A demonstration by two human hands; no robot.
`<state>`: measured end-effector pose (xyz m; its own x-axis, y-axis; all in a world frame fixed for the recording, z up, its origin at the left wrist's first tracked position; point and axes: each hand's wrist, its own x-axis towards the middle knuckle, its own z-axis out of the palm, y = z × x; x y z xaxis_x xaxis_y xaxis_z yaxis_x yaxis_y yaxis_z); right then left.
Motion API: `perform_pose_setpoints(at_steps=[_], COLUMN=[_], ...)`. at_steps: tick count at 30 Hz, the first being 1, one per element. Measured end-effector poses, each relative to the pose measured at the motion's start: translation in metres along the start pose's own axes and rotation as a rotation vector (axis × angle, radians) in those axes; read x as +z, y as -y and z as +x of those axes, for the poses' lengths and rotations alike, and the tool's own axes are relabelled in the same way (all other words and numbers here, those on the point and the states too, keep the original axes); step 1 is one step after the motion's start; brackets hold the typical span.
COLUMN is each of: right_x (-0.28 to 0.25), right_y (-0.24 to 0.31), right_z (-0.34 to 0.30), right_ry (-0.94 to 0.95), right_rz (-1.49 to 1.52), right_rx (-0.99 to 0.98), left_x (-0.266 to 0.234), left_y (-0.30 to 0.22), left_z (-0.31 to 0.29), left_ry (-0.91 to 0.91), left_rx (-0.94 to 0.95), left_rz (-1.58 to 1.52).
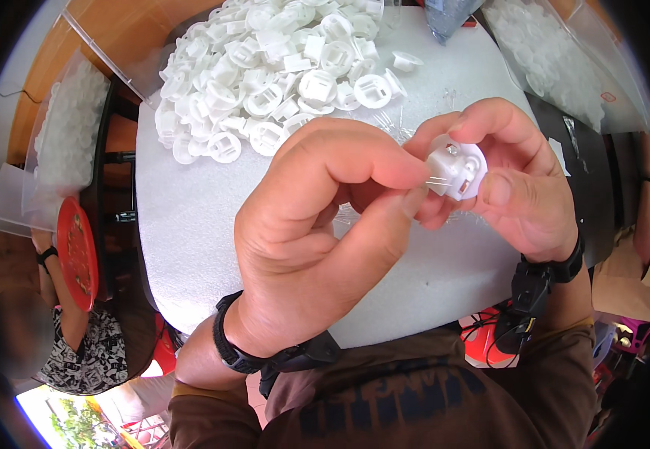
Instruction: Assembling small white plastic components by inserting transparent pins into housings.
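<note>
In front of my chest, above the foam-topped table, my right hand (523, 176) is closed round a small white plastic holder (456, 170) with a round flange. Its thumb and fingers grip the flange's edge, and the open inner side with small metal bits shows. My left hand (325, 224) is closed in a pinch beside it, thumb and forefinger at thin metal wires (437, 180) that stick out at the holder's left side. What the wires join to is hidden by the fingertips.
A large heap of similar white holders (265, 82) covers the far part of the white foam sheet (190, 232). Loose thin wires (394, 123) lie near my hands. Clear bins of pale parts (557, 56) stand right and left. At left a person (66, 329) sits by a red tray (78, 254).
</note>
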<state>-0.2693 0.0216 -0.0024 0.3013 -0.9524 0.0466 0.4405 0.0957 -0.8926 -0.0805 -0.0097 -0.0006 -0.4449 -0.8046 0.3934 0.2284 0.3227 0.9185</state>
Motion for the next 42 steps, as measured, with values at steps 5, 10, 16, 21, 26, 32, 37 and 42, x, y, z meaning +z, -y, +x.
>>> perform_pose_setpoints(at_steps=[5, 10, 16, 21, 26, 32, 37, 42], right_x=[0.002, 0.002, 0.002, 0.001, 0.001, 0.001, 0.005, -0.005], right_y=[-0.001, -0.002, -0.003, -0.006, -0.006, -0.007, -0.004, -0.006], right_z=[0.001, 0.001, 0.002, 0.003, 0.003, 0.003, 0.001, 0.004], right_ry=[-0.01, 0.002, 0.011, 0.029, 0.027, 0.033, -0.008, 0.065], right_rz=[0.002, 0.014, 0.021, 0.028, 0.017, -0.009, -0.088, -0.361], right_rx=[-0.006, -0.016, -0.033, -0.069, -0.084, -0.11, -0.154, -0.338], left_x=[-0.001, -0.001, 0.0, 0.0, 0.001, 0.001, -0.002, -0.002], left_y=[0.002, 0.002, 0.0, 0.001, 0.0, -0.001, -0.001, 0.0], left_z=[0.0, 0.0, -0.001, -0.001, -0.002, -0.002, -0.003, -0.005], left_ry=[-0.021, 0.008, -0.009, -0.005, -0.015, -0.019, 0.016, 0.014], left_rx=[0.027, 0.017, -0.024, -0.015, -0.045, -0.042, 0.068, 0.105], left_rz=[-0.018, 0.026, -0.01, 0.009, 0.001, 0.015, 0.14, 0.206])
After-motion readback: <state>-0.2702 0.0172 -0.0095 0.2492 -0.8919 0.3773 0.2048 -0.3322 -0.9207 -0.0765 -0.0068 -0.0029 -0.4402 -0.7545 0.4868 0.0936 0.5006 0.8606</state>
